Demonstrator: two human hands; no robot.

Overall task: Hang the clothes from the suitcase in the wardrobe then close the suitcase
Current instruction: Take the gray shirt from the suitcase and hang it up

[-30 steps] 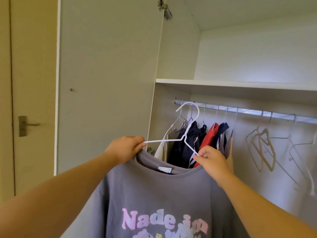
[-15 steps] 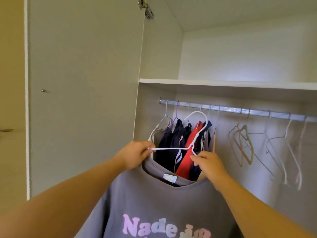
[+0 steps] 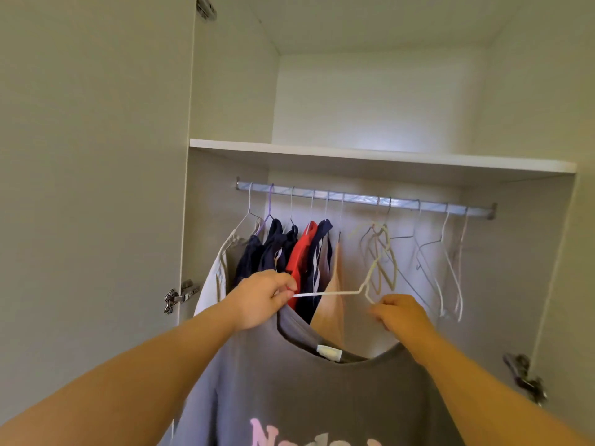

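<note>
The wardrobe (image 3: 370,101) stood open, with one shelf (image 3: 354,156) above a metal rail (image 3: 360,198). The suitcase was not in view.

A grey T-shirt (image 3: 322,397) was held up in front of the wardrobe, below the rail and clear of it. Its collar gaped open toward the camera. Hung clothes (image 3: 289,249) were bunched at the left end of the rail. Empty hangers (image 3: 447,268) occupied the span toward the right end.

A white hanger (image 3: 325,293) lay across the T-shirt's neck opening. Its hook pointed up toward the middle of the rail but did not reach it. The hook blurred into the empty hangers behind it.

The left hand (image 3: 260,299) pinched the left arm of the white hanger at the collar. The right hand (image 3: 402,313) had a closed grip on the right arm. Whether it also held cloth could not be told.

Step in hand: seating the T-shirt on the white hanger. The next move probably called for settling both shoulders, then lifting the hook over the rail between the hung clothes and the empty hangers.
</note>
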